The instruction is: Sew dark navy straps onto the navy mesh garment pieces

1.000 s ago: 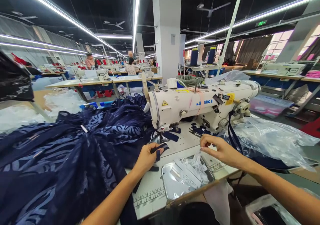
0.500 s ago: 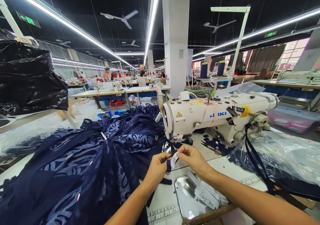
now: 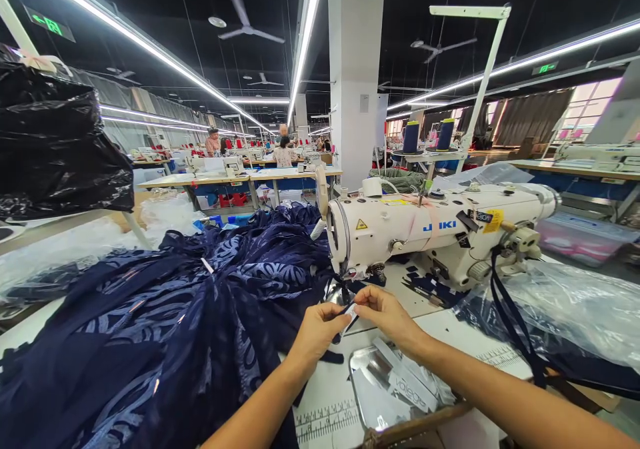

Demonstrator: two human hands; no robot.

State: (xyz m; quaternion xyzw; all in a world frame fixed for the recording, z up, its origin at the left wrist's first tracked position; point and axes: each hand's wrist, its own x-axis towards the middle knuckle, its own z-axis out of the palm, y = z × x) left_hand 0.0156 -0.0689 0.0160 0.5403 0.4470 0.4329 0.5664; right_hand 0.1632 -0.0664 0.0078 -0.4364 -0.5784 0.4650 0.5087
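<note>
My left hand [image 3: 316,330] and my right hand [image 3: 383,310] meet just in front of the needle of a white Juki sewing machine [image 3: 430,229]. Between the fingertips of both hands sits a small white label [image 3: 351,315] pressed against a short navy strap. Both hands are closed in a pinch. A large heap of navy patterned fabric [image 3: 165,316] lies to the left, touching my left wrist. A shiny metal tray [image 3: 370,396] with several white labels rests on the table under my right forearm.
Clear plastic sheeting [image 3: 565,309] covers the table at the right, with a navy strap [image 3: 505,316] hanging from the machine. A black plastic bag [image 3: 55,149] hangs at upper left. Other people work at sewing tables [image 3: 240,177] far behind. A white pillar [image 3: 356,69] stands beyond the machine.
My right hand left the label tray and came to my left hand with a white label. Both hands have since edged closer to the needle, pinching the label and strap together.
</note>
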